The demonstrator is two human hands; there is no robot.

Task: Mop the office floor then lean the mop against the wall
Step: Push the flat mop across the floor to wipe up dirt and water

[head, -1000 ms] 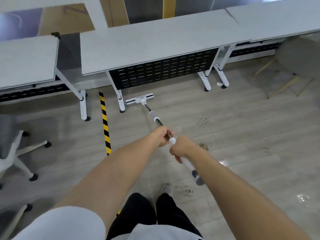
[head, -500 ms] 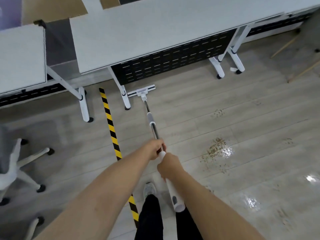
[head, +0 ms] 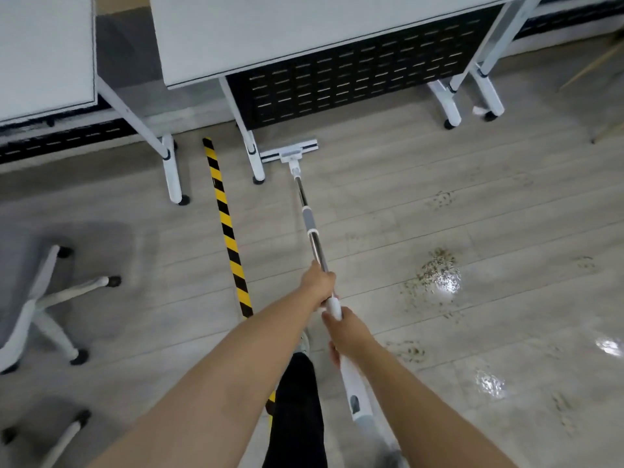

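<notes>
We grip the mop point(head: 309, 224) with both fists curled round its handle, left hand point(head: 319, 285) ahead of right hand point(head: 347, 334). The mop head point(head: 288, 152) lies flat on the floor point(head: 405, 204) under the far desk point(head: 304, 35) edge, just right of a desk leg point(head: 255, 160). Open floor runs right; striped tape point(head: 226, 224) and a chair point(head: 40, 298) bound the left.

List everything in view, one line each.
mop: one, white head, steel pole, head on floor by a desk leg
desks: two tops seen, grey, white legs, far side
perforated panel: one, black, under the desk ahead
hazard strip: one, yellow and black, left of mop
office chair: one, grey and white, left edge
dirt patch: one, brown, right of mop
left hand: one, grips the steel pole
right hand: one, grips the white handle
</notes>
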